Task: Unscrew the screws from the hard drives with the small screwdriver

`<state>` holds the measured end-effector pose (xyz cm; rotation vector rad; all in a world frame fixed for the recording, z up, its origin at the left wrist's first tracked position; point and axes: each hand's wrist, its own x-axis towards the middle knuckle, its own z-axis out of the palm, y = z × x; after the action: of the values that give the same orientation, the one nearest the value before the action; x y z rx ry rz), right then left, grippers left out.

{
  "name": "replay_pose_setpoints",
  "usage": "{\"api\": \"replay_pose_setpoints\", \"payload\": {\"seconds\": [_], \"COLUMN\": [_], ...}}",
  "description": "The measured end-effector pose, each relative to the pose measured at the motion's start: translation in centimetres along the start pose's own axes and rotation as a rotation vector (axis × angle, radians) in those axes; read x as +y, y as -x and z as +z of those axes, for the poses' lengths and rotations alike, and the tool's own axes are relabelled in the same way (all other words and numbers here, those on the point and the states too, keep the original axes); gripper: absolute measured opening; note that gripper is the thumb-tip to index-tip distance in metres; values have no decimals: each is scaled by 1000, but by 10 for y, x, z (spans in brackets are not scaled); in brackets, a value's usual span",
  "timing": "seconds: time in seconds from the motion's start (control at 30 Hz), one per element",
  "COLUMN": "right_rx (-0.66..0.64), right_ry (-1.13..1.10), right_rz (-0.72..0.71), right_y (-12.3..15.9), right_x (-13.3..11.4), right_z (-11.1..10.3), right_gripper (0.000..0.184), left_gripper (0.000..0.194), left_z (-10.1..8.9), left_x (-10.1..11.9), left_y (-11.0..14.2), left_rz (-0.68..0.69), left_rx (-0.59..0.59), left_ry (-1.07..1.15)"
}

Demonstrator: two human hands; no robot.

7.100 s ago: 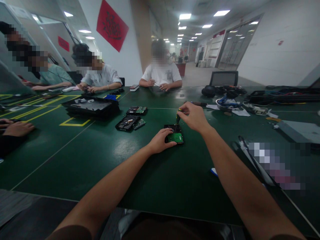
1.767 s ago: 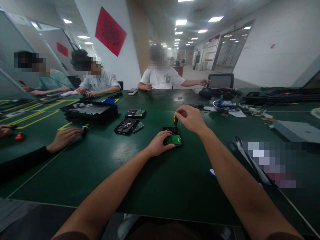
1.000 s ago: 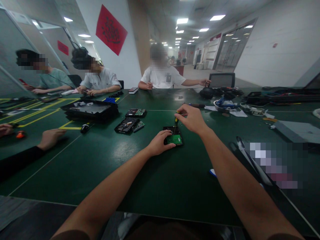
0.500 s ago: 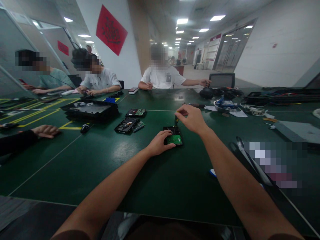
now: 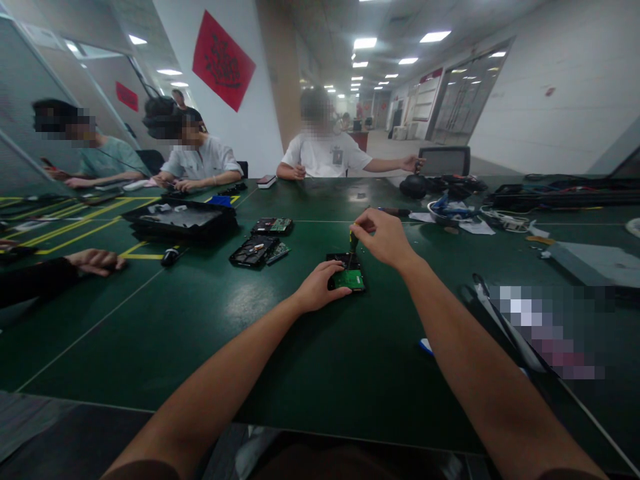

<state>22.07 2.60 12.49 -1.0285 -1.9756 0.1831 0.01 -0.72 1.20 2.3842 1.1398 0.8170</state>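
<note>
A hard drive (image 5: 353, 279) with a green circuit board lies on the green table in front of me. My left hand (image 5: 324, 285) grips its left side, thumb along the near edge and fingers over the far part. Above it, my right hand (image 5: 383, 235) pinches the handle of a screwdriver (image 5: 353, 240), which stands nearly upright with its shaft down to the drive. The exact spot where the tip meets the drive is too small to make out. To the left lie an opened drive casing (image 5: 251, 251), a loose circuit board (image 5: 278, 253) and another hard drive (image 5: 273, 226).
A black tray (image 5: 181, 220) with small white pieces stands at the left. A co-worker's hand (image 5: 97, 261) rests near a black mouse (image 5: 170, 257). Across the table sits a person in white (image 5: 325, 153). Cables (image 5: 550, 195) and a grey metal box (image 5: 590, 263) lie at the right.
My hands, the drive and the screwdriver stay in nearly the same place; the screwdriver's handle looks slightly turned. In the left background, a standing person has come further into view.
</note>
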Motion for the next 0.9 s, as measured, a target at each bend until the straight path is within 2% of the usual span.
{"api": "replay_pose_setpoints", "payload": {"seconds": [0.27,0.53,0.9], "right_rx": [30,-15,-71], "right_ry": [-15,49,12], "right_rz": [83,14,1], "right_y": [0,0,0], "right_x": [3,-3,-3], "right_z": [2,-2,-3], "right_gripper": [11,9,8], "left_gripper": [65,63,60], "left_z": [2,1,1], "left_x": [-4,-4,-6], "left_y": [0,1,1], "left_rz": [9,-4,21], "left_rx": [-2,-6,-4], "left_ry": [-4,-16,-19]}}
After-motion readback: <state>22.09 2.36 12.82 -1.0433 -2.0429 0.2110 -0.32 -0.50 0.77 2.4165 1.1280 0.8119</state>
